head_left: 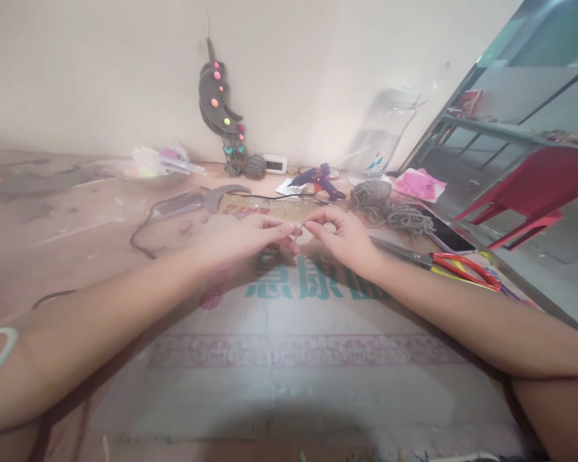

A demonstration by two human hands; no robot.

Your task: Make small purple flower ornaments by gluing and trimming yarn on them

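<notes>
Near the middle of the view, my left hand (pixel 264 236) and my right hand (pixel 340 234) almost meet above the printed board (pixel 298 346). Both pinch a thin grey strand of yarn (pixel 297 239) between thumb and fingers. Its ends are too small to make out. Grey yarn skeins (pixel 380 202) lie beyond my right hand. Scissors with red handles (pixel 462 266) rest beside my right forearm.
A purple glue gun (pixel 318 179), a clear bottle (pixel 383 138) and a pink cloth (pixel 420 185) stand or lie toward the wall. A phone (pixel 446 232) is at the right. A grey crescent ornament (pixel 216 102) hangs on the wall. Red chair (pixel 539 186) at far right.
</notes>
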